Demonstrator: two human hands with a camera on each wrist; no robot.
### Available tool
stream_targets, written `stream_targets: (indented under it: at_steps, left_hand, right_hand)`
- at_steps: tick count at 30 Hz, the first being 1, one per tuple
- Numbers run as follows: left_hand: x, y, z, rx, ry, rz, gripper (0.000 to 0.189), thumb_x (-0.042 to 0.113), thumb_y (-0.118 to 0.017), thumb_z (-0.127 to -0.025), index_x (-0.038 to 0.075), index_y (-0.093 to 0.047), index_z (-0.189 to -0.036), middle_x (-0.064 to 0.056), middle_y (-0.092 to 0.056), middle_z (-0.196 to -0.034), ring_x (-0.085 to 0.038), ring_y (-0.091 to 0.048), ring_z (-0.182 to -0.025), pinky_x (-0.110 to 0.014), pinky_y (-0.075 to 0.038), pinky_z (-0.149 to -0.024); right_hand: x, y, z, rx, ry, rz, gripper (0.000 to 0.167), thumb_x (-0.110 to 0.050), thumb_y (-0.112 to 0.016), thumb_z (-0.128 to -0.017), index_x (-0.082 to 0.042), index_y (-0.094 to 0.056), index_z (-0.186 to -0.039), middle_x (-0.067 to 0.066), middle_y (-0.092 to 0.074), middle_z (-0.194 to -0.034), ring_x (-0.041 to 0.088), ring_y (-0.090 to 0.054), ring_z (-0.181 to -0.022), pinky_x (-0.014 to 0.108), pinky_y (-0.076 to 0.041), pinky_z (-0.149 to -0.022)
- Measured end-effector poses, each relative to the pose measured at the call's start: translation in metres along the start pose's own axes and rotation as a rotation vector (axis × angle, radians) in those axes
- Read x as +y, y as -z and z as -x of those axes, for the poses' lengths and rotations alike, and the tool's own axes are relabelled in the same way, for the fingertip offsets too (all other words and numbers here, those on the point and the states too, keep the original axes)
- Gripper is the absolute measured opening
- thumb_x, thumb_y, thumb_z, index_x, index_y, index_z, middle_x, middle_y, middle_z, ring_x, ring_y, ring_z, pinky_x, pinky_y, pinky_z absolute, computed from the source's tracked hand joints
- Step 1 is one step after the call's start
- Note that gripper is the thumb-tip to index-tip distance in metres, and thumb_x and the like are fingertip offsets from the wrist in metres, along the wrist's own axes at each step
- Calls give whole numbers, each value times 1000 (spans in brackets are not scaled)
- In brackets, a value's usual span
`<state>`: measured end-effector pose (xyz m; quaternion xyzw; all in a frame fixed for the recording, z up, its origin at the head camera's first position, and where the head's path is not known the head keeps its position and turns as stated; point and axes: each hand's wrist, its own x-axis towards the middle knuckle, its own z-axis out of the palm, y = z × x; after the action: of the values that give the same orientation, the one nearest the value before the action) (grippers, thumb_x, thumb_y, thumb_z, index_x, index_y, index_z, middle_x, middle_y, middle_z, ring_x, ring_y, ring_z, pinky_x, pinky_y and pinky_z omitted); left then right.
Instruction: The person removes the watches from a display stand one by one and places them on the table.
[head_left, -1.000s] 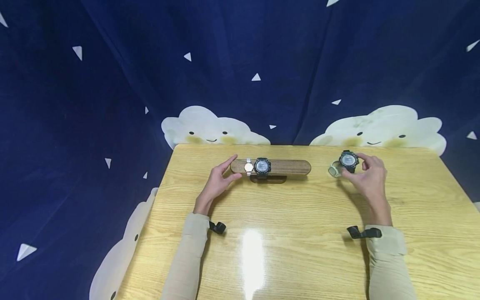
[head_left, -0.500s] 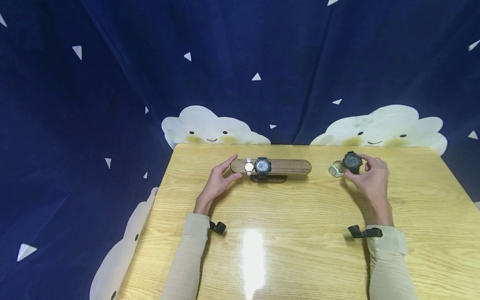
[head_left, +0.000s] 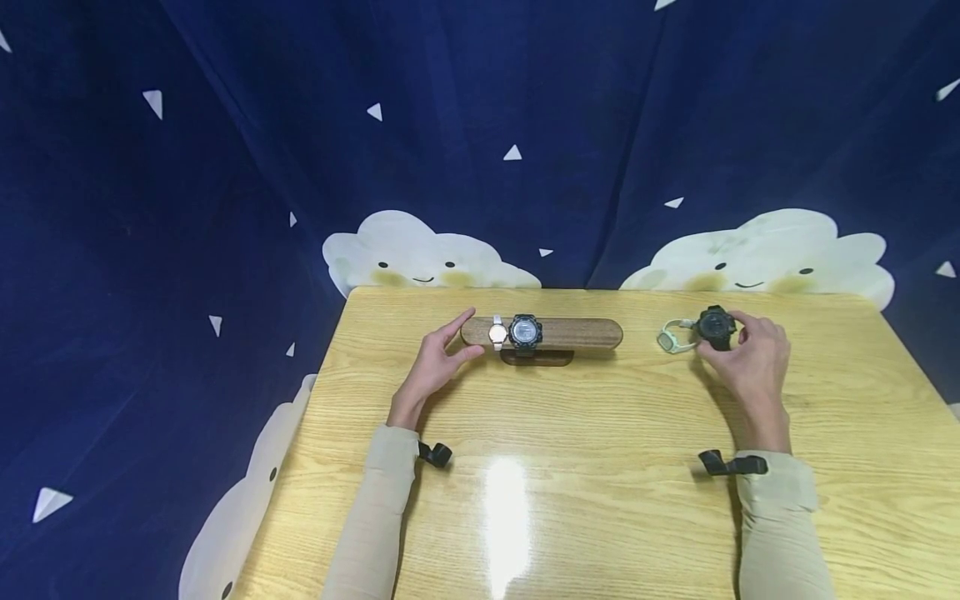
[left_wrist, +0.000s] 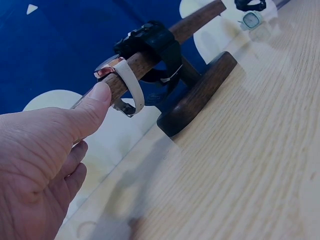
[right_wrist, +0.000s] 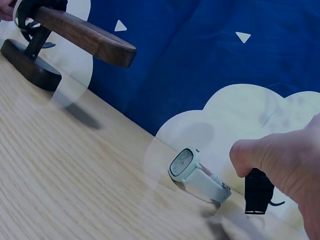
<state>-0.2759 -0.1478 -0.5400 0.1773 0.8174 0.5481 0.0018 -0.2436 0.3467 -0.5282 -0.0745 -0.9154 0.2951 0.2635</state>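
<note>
My left hand (head_left: 435,362) grips the left end of a wooden watch stand (head_left: 577,333), its thumb along the bar in the left wrist view. Beside that thumb a watch with a white strap and rose-gold case (left_wrist: 131,82) hangs round the bar. Right of it is a chunky black watch (head_left: 525,332). On the right, my right hand (head_left: 748,354) pinches another black watch (head_left: 716,326) between thumb and fingers; in the right wrist view the thumb hides most of it. Just left of that watch, a pale green watch (right_wrist: 197,172) lies on its side on the table.
The stand rests on an oval wooden foot (left_wrist: 197,95) near the back of the light wood table (head_left: 600,467). A dark blue curtain (head_left: 480,125) with white clouds hangs right behind the table's rear edge. Black camera mounts (head_left: 731,463) are strapped to both wrists.
My right hand has shifted a little to the right with the black watch, away from the pale green one, and the watch face has turned darker. The left hand stays on the stand.
</note>
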Motion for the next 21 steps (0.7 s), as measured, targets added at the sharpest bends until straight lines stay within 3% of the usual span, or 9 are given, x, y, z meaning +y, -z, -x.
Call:
stream_targets:
  at_steps: [6,13,21]
  left_hand:
    - [-1,0,-1,1,1,-1,72,19,-76,-94,14,-45,-159,-5,-42,-164,-23,-35,-154,-40,-27,-127]
    - [0,0,0,0,13,-2,72,20,-76,-94,14,-45,-159,-4,-42,-164,-23,-35,-154,-42,-27,-127]
    - [0,0,0,9,16,6,71,19,-76,-94,17,-46,-159,-4,-42,-164,-23,-35,-153,-41,-27,-127]
  right_hand:
    - [6,0,1,-31,-42,51,64,-14,-84,-75,7,-64,-132,26,-57,-94,42,-46,-94,53,-32,-87]
    - [12,1,-1,-81,-152,137,69,-19,-80,-80,6,-58,-140,35,-60,-120,52,-46,-116,63,-31,-105]
    - [12,3,-1,-69,-191,172,71,-17,-81,-78,8,-57,-140,39,-60,-122,55,-45,-115,65,-31,-103]
